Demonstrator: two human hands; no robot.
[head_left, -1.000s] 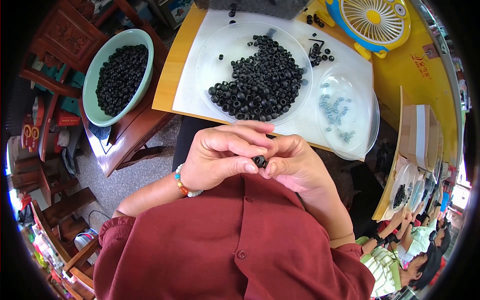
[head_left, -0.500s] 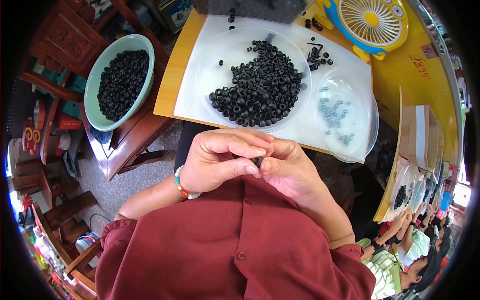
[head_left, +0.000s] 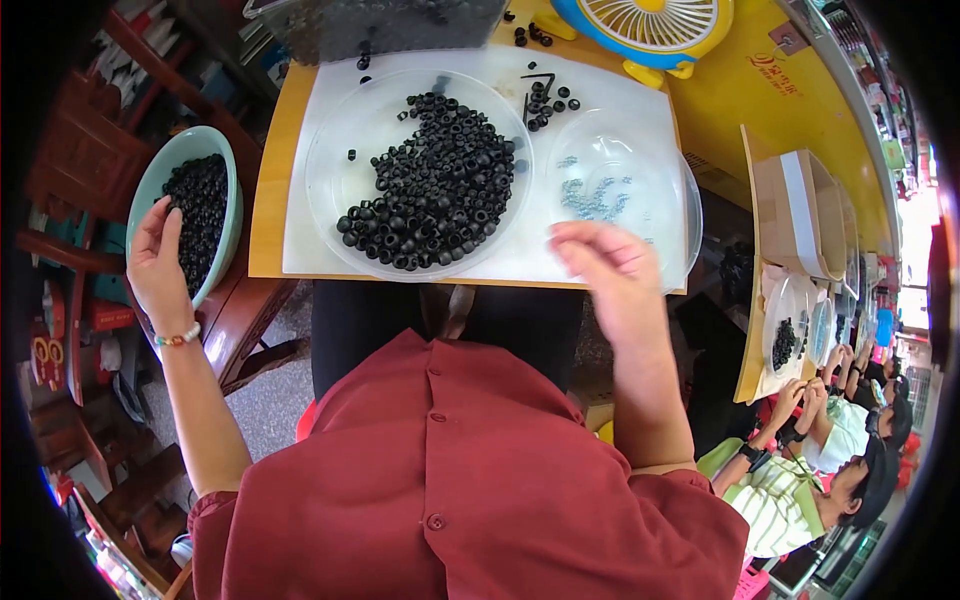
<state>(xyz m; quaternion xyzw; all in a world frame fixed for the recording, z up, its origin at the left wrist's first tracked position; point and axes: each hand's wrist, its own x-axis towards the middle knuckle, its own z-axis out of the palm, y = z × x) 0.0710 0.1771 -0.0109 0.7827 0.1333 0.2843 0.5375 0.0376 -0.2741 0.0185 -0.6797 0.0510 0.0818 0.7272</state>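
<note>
Left hand, right hand parted since earlier frame: left at green basin, black beads just right; right over clear dish, bluish pieces just beyond. Both half-curled; any pinch, cannot tell.

Head view: single fisheye, facing down from wearer's head; shirt lower centre, tabletop upper centre, both near.

The person wears a dark red shirt, collarless from what shows, with matching round buttons down its front and short, loose sleeves. Above the left hand's wrist sits a bracelet of pale beads with reddish ones, other colours perhaps too small to tell. Black cloth covers the thighs below the bench's near edge.
</note>
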